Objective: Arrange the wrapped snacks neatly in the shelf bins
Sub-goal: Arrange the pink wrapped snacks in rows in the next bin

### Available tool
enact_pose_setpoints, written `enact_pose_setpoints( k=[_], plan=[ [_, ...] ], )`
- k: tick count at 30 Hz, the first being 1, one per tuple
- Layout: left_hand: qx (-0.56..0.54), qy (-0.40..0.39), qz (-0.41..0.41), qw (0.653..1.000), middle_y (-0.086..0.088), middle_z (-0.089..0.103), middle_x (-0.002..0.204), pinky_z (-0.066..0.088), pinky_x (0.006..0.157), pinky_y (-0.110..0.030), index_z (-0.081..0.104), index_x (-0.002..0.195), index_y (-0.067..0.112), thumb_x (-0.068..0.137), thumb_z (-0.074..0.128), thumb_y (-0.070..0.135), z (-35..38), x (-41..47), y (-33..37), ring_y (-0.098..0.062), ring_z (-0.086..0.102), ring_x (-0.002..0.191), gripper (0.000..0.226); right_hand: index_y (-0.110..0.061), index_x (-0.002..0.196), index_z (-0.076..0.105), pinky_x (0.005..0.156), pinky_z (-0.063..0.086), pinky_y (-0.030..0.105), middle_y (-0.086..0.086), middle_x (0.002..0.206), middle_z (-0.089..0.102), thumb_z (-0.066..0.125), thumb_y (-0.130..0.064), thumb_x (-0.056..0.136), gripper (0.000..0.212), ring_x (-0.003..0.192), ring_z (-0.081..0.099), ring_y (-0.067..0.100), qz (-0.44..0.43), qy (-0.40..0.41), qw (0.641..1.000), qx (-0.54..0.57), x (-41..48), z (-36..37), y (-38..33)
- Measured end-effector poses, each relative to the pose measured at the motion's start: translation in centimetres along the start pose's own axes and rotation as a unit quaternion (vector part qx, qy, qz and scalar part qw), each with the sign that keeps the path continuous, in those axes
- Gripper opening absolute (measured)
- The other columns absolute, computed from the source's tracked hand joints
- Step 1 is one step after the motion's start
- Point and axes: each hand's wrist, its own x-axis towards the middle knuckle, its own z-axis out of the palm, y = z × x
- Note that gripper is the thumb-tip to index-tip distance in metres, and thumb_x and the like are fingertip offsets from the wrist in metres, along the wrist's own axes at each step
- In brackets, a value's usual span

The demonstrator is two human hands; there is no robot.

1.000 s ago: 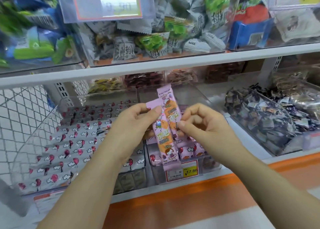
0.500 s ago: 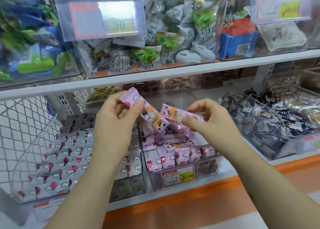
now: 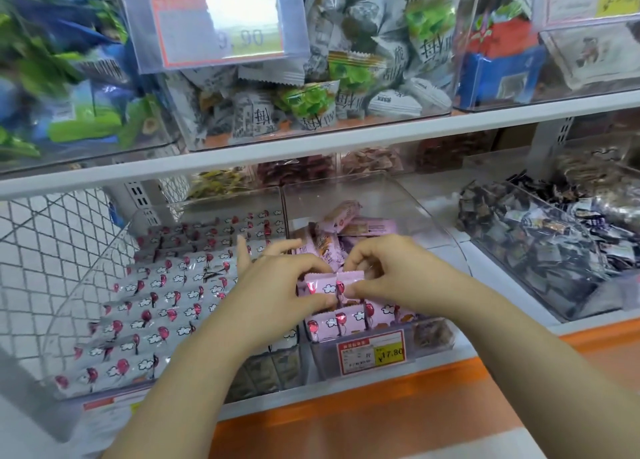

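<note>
Pinched from both sides: a small bunch of pink wrapped snack bars, printed with red balloons and white clouds. Left hand curled over the left ends; right hand closed on the right ends, thumb in front and fingers bent over the top. Number of bars in the grip not determinable; two end seals visible side by side.

Located low inside the middle clear plastic bin on the lower shelf, just above a front row of pink bars standing against the bin's front wall. Behind the hands, a loose pile of pink bars, some showing orange print. On the bin front, a red-and-yellow price label reading 17.80.

Adjoining on the left: a second clear bin filled with grey-white wrapped bars of the same balloon print, laid in even stepped rows. To the right, set apart: a slanted clear bin of small dark-wrapped sweets. At the shelf back, smaller bins, contents blurred.

Above: white shelf edge carrying clear bins of grey-and-green packets, with a blurred price holder in front. Along the lower shelf front, an orange strip. At far left, white wire mesh.
</note>
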Motion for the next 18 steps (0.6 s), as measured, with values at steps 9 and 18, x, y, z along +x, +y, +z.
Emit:
enact_pose_setpoints(
  k=[9,18],
  plan=[
    [0.079,-0.093,0.009,0.993,0.021,0.057,0.122,-0.025,0.104,-0.052,0.061,0.113,0.043,0.087,0.051,0.054,-0.4,0.8,-0.2,-0.001,0.009,0.141,0.03,-0.021,0.081,0.061,0.046,0.036,0.01,-0.008,0.065,0.06,0.06,-0.024,0.09,0.009,0.045,0.046,-0.002,0.012,-0.093,0.996,0.01,1.1,0.1,0.3],
    [0.002,-0.046,0.013,0.999,0.021,0.062,0.103,-0.014,0.114,-0.047,0.063,0.079,0.038,0.089,0.053,0.043,0.7,1.0,-0.6,0.0,0.011,0.138,0.015,-0.02,0.107,0.06,0.083,0.051,0.036,-0.005,0.095,0.068,0.053,-0.024,0.094,0.016,0.086,0.065,0.018,0.048,-0.055,0.997,-0.025,1.4,-3.2,1.1]
  ],
)
